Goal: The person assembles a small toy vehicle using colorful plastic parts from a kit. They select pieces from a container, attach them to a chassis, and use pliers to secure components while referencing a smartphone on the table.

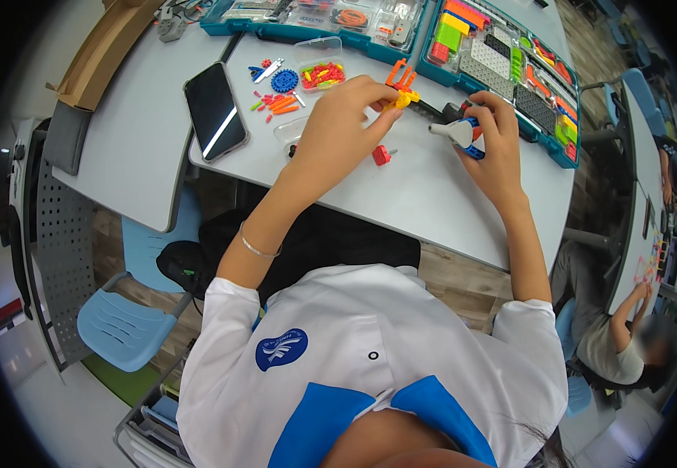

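My left hand (340,121) pinches a yellow building-set connector (403,100) between thumb and fingertips. Beside the connector an orange forked piece (402,76) points away from me. A dark beam (429,108) runs from there toward my right hand (499,140). That hand is closed around a small building-block model, with a light grey tapered piece (455,132) and blue parts (475,151) showing; its fingers hide some of it. Dark round parts (454,111) sit at the beam's right end. On the table below lies a red block (382,155) with a small pin.
Left of my hands are a black phone (216,111), a blue gear (284,80), loose orange pegs (282,104) and a clear box of small red and yellow pieces (323,76). Teal-edged parts trays (510,90) line the far side. Another person (623,343) sits at the right.
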Demonstrator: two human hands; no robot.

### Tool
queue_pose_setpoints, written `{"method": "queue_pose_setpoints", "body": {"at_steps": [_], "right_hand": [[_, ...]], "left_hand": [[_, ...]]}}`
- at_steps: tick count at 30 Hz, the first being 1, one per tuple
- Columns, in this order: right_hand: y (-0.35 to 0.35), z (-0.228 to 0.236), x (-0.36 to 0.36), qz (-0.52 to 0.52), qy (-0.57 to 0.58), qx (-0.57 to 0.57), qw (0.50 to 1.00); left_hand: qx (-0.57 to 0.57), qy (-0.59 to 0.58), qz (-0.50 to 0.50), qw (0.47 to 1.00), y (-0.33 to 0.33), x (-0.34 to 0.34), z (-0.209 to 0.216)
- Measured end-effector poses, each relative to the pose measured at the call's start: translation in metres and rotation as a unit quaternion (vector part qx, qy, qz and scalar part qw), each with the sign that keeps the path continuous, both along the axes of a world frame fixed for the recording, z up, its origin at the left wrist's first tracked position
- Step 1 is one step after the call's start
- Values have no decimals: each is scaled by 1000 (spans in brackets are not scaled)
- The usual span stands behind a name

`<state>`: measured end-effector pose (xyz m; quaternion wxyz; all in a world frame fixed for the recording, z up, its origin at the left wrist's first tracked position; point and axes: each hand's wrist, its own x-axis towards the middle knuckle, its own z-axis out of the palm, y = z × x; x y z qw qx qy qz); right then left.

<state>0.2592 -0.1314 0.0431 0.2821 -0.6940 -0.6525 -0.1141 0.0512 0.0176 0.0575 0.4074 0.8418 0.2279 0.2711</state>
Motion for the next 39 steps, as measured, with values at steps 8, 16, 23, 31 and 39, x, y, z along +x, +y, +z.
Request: {"method": "queue_pose_setpoints", "body": {"at_steps": [8,16,23,31,39], "right_hand": [[6,16,-36,20,-2,1,1000],[7,20,-38,1,-35,9,999],[9,20,-46,3,-67,11,998],[7,17,-60,21,86,-107,990],[35,46,-40,-32,65,-173,982]], "left_hand": [[-380,-149,-58,911,-14,-28,0],[-389,-187,-38,901,-21,-30,-2],[-381,-166,-32,909,-23,-31,-5],[-265,-188,-11,946,-25,-45,-2],[-112,-256,325,903,38,-127,-5]]}}
